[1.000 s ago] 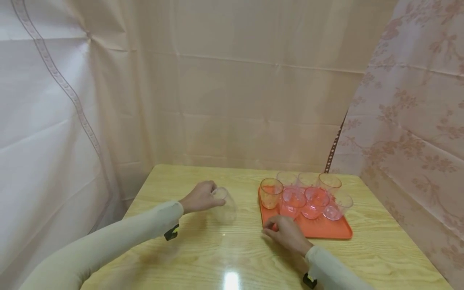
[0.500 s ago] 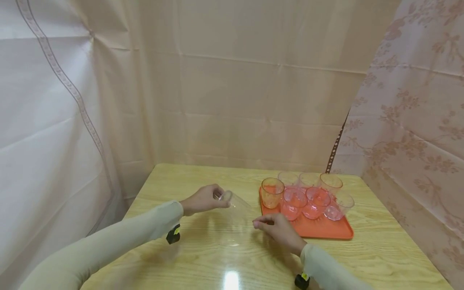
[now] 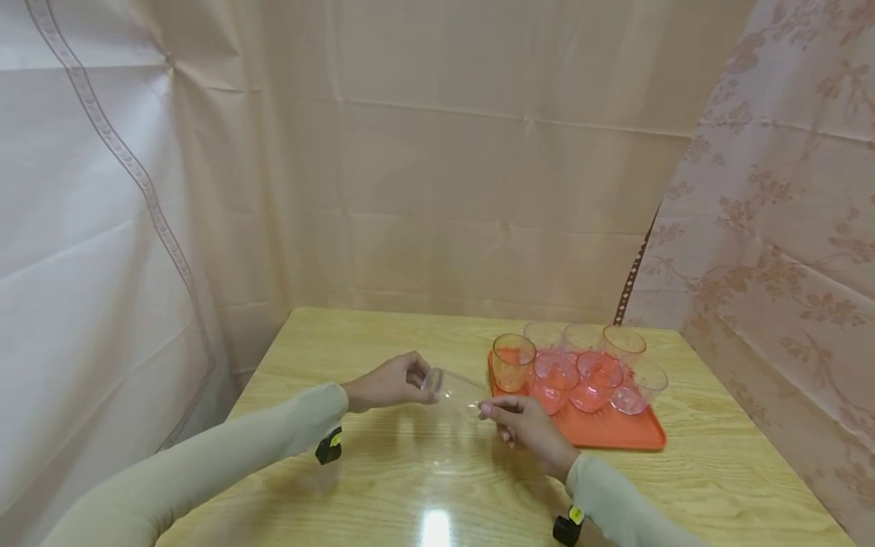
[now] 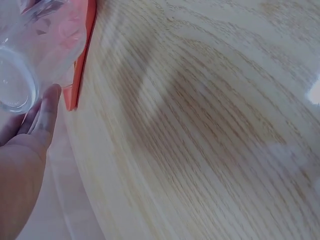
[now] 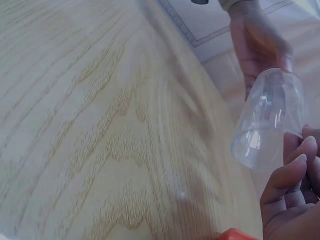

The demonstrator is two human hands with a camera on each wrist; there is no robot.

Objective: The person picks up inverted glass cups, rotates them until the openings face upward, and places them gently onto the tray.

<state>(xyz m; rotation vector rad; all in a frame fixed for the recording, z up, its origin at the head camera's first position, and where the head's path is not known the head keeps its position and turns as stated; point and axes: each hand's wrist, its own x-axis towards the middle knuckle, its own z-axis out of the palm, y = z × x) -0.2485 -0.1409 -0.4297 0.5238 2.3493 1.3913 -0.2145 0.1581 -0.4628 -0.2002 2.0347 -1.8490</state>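
A clear glass point(image 3: 454, 390) is held on its side just above the wooden table point(image 3: 383, 486), between both hands. My left hand point(image 3: 418, 380) grips its base end, and the base point(image 4: 17, 82) shows close beside my fingers point(image 4: 46, 107) in the left wrist view. My right hand point(image 3: 494, 414) has its curled fingers point(image 5: 292, 172) at the glass's open rim point(image 5: 255, 145) and pinches it. An orange tray point(image 3: 618, 434) sits just right of the hands. On it stand an amber glass point(image 3: 513, 363) and several pink and clear glasses point(image 3: 593, 374).
Cream curtains close in the table at the back and left, and a flowered curtain point(image 3: 779, 228) hangs on the right. The tray's corner point(image 4: 75, 92) lies near my left hand. Bare table spreads out to the front and left.
My left hand tipped the clear glass onto its side and carried it right. My right hand left the tray's front edge, moved left and took hold of the glass's rim.
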